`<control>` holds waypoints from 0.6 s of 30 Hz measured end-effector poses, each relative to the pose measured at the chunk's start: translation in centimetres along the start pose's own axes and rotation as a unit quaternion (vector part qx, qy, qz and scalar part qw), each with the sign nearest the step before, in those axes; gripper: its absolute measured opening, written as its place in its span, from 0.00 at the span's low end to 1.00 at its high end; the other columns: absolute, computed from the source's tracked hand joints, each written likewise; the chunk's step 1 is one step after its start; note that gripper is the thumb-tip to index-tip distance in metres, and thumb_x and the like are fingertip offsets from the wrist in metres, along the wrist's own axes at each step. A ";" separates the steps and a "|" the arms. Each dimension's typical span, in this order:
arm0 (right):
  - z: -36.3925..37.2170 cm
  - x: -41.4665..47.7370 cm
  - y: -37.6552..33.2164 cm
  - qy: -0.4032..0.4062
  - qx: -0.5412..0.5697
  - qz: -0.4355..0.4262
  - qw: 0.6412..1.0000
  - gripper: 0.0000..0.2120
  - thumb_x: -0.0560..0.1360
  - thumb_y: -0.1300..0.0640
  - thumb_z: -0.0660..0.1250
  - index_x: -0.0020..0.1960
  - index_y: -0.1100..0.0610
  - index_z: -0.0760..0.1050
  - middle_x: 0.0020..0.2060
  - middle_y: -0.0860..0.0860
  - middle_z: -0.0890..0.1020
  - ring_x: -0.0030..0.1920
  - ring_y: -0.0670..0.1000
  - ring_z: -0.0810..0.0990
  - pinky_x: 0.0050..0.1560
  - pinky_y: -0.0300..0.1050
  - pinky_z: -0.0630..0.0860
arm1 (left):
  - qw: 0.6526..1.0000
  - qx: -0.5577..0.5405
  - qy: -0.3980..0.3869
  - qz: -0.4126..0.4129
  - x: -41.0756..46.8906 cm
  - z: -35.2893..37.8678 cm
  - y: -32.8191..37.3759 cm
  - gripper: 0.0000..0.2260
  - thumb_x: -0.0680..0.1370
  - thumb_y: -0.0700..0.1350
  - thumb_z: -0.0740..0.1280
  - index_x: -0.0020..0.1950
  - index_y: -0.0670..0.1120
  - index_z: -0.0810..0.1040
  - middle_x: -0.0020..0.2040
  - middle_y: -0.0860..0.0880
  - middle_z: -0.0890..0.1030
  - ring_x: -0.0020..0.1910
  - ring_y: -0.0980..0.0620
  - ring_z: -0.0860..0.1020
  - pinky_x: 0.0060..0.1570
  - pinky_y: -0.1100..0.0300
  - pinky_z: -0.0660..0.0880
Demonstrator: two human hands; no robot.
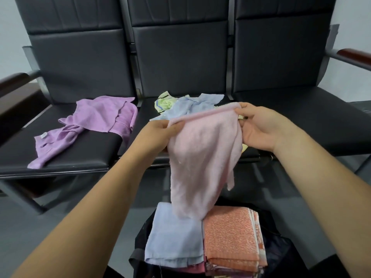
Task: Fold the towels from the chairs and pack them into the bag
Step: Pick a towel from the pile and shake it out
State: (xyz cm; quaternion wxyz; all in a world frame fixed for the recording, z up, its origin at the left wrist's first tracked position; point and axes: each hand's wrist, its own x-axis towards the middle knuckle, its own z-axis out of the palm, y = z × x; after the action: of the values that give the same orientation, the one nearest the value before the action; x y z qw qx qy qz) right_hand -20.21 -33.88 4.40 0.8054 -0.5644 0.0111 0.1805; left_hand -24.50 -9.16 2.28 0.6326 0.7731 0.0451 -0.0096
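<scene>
The pink towel (202,157) hangs in front of the light blue towel (190,106) and the yellow-green towel (163,102) at 12 o'clock, covering their near parts. It also hides most fingers of the left hand (160,135). At 6 o'clock the black bag (281,249) lies mostly buried under the folded blue towel (172,237) and the orange towel (230,237), and the bottom edge cuts it off. The tag (43,135) on the purple towel (96,115) at 9 o'clock is too small to read.

Three seats (176,63) beyond the fingers (174,128). Loose towels, four: pink towel (202,157) in the fingers, purple towel (96,117) to their left, blue towel (192,107) and yellow-green towel (163,102) just behind. Below them one bag (281,249), with two folded towels (172,237) on top.
</scene>
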 end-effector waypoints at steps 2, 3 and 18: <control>-0.3 0.2 0.4 0.008 0.005 0.015 1.000 0.11 0.83 0.66 0.57 0.49 0.57 0.76 0.43 0.56 0.85 0.41 0.53 0.86 0.42 0.49 0.83 | 0.991 -0.107 -0.056 -0.055 -0.1 0.2 0.3 0.16 0.76 0.49 0.72 0.56 0.38 0.82 0.52 0.40 0.86 0.47 0.48 0.83 0.51 0.50 0.81; -0.4 0.3 0.7 0.019 -0.018 0.019 0.999 0.11 0.84 0.66 0.57 0.51 0.57 0.76 0.45 0.56 0.86 0.43 0.53 0.86 0.44 0.51 0.83 | 0.984 -0.129 -0.099 -0.071 -0.1 0.1 0.3 0.17 0.74 0.47 0.72 0.56 0.36 0.82 0.51 0.41 0.86 0.47 0.48 0.84 0.50 0.52 0.82; -0.3 0.5 1.9 -0.006 -0.325 -0.014 0.946 0.11 0.73 0.67 0.75 0.55 0.63 0.82 0.49 0.59 0.86 0.54 0.59 0.85 0.56 0.52 0.81 | 0.998 -0.030 0.017 -0.045 0.4 0.6 -0.8 0.11 0.83 0.50 0.66 0.46 0.44 0.77 0.41 0.47 0.79 0.40 0.50 0.75 0.42 0.56 0.74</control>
State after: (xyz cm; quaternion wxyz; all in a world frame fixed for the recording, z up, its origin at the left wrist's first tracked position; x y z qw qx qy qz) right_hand -20.24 -33.42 2.46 0.5808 -0.7946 -0.0612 0.1661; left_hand -24.11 -9.54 1.32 0.6539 0.7507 0.0912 -0.0235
